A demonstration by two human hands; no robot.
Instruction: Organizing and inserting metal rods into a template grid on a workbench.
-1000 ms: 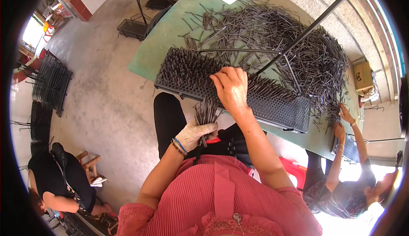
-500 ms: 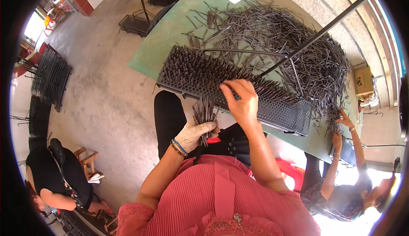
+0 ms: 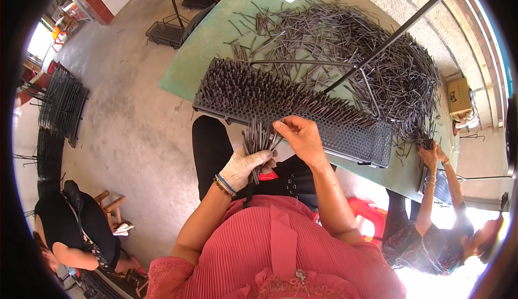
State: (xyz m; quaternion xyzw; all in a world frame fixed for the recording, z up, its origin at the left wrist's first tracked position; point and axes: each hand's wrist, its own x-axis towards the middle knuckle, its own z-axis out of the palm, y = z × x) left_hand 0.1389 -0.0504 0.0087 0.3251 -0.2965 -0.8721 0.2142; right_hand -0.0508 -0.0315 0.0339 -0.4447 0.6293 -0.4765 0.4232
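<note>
My left hand (image 3: 243,168), in a whitish work glove, is closed round a bundle of thin dark sticks (image 3: 256,140) that point upward over my lap. Thumb and fingertips of my bare right hand (image 3: 305,141) pinch a dark stick at the right side of this bundle. Just beyond both hands lies a long black perforated tray (image 3: 356,143) at the table's near edge. Upright dark sticks (image 3: 243,86) stand densely in its holes on the left and along the far side. Bare holes show along its near right part.
A large loose pile of dark sticks (image 3: 345,35) covers much of the green table (image 3: 186,67). A black metal rod frame (image 3: 399,32) rises over the tray. A co-worker's hands (image 3: 430,152) touch the pile's right end. Another person (image 3: 81,223) sits at left, below stacked black racks (image 3: 62,99).
My right hand has come down from the tray's sticks to the bundle in my left hand. The co-worker's hands at right have drawn together at the pile.
</note>
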